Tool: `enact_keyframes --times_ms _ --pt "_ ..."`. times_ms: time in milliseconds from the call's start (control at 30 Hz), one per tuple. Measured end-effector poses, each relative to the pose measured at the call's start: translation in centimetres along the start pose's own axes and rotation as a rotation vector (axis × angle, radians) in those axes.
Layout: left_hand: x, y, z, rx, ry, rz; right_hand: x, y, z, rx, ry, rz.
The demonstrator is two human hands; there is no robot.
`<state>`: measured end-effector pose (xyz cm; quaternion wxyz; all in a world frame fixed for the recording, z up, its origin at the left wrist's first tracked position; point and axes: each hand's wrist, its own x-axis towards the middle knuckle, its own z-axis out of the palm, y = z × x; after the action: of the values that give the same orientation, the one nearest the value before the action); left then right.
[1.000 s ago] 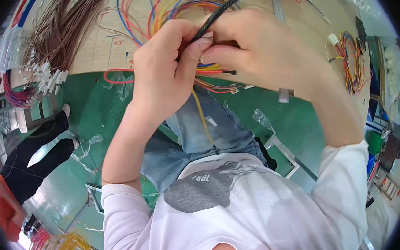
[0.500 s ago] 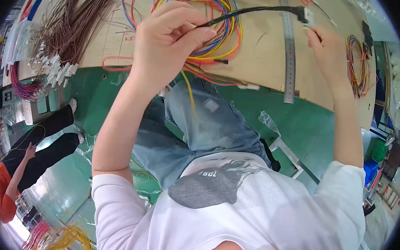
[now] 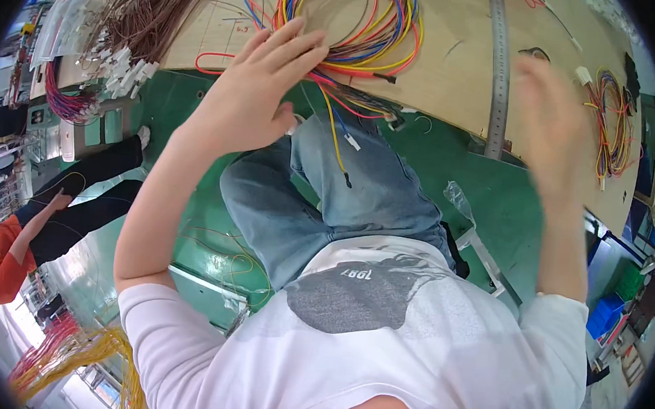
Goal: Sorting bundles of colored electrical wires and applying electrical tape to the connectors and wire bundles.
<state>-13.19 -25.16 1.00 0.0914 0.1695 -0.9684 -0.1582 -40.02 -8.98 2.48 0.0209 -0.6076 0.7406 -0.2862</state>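
Note:
My left hand (image 3: pixel 264 84) has its fingers stretched out at the lower left of a coiled bundle of red, yellow and blue wires (image 3: pixel 411 38). Whether the fingertips touch the wires I cannot tell. Several wire ends hang past the table edge, among them a yellow wire (image 3: pixel 333 140) with a black tip and a white connector (image 3: pixel 352 141). My right hand (image 3: pixel 549 122), smeared by motion, is over the table's right part. A small dark item (image 3: pixel 536 52) shows just beyond its fingers; what it is stays unclear.
A steel ruler (image 3: pixel 499 79) lies between my hands. At right is a second wire bundle (image 3: pixel 610 127); at left, brown wires (image 3: pixel 147 9) with white connectors (image 3: pixel 130 74). A person in orange (image 3: pixel 4 256) is at far left. Yellow wires (image 3: pixel 93 347) hang at lower left.
The black-sleeved cable with the white connector has left my hands. My left hand has opened and lowered; my right hand has moved down. The whole view has shifted slightly.

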Motion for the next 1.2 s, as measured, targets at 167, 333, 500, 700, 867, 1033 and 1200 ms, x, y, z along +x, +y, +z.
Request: enact_keyframes --times_ms 167,333,500,700,867,1033,1200 --pt "0.8 -0.4 -0.2 0.337 -0.015 0.14 -0.9 -6.2 6.4 0.11 -0.166 -0.196" --pt "0.7 1.4 -4.1 0.342 0.009 0.149 -1.0 -8.6 6.6 0.279 -0.222 -0.134" --pt "0.0 3.8 -6.2 0.568 0.223 0.256 -0.4 -8.3 3.0 1.217 -0.356 0.234" --pt "0.9 3.5 -1.7 0.635 0.477 0.237 3.3 -6.6 1.5 0.877 -0.273 0.046" --pt "2.6 2.5 3.8 0.483 0.494 -0.057 5.8 -3.1 3.5 1.039 -0.337 0.213" --pt "1.5 1.8 3.6 0.051 0.33 -0.06 3.8 -2.0 3.2 0.68 -0.413 0.261" --pt "-0.1 2.3 1.8 0.077 0.312 -0.058 2.1 0.9 3.0 0.503 -0.134 0.214"
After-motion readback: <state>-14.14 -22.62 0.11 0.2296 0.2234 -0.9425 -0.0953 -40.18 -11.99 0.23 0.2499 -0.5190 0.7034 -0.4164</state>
